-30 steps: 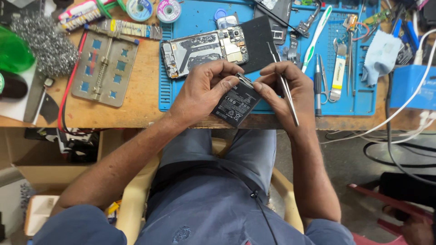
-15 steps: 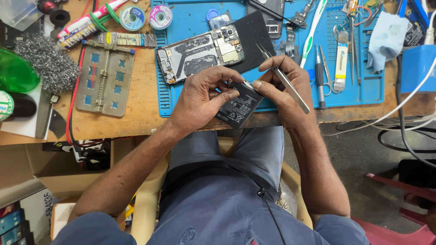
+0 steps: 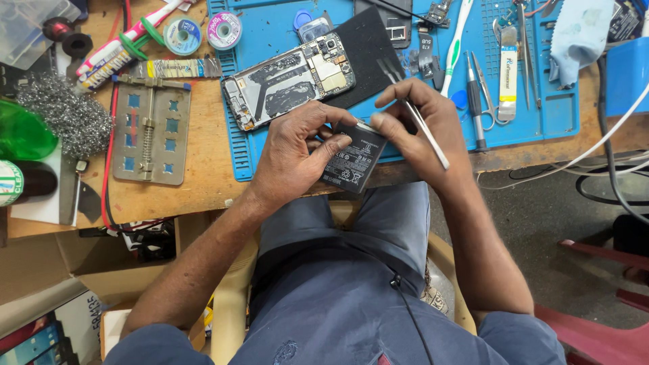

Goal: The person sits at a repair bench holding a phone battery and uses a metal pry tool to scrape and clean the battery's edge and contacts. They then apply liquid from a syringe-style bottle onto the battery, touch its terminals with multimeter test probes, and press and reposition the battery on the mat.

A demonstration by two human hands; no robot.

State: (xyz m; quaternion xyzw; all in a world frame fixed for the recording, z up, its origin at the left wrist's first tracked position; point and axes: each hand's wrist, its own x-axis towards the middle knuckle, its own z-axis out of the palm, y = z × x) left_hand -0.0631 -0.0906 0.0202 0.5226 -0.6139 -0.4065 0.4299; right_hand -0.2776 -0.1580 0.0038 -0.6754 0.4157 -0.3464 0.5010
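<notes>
My left hand (image 3: pixel 297 152) grips a flat black phone battery (image 3: pixel 353 164) over the front edge of the wooden bench. My right hand (image 3: pixel 422 125) pinches the battery's top edge with thumb and forefinger and also holds a pair of metal tweezers (image 3: pixel 414 115) along its fingers. Just behind both hands an opened phone (image 3: pixel 289 80) lies face down, its boards exposed, on the blue work mat (image 3: pixel 547 111).
A metal board holder (image 3: pixel 151 128) and a wad of steel wool (image 3: pixel 64 115) lie at the left, with a green bottle (image 3: pixel 23 135). Solder wick reels (image 3: pixel 224 30), a screwdriver (image 3: pixel 473 101), more tweezers (image 3: pixel 488 91), a white toothbrush (image 3: pixel 458 37) and a blue cloth (image 3: pixel 578 34) cover the mat. Cables (image 3: pixel 595 152) hang at the right.
The view has shifted slightly. Both hands still hold the battery; the right fingers have moved along its top edge and the tweezers have tilted.
</notes>
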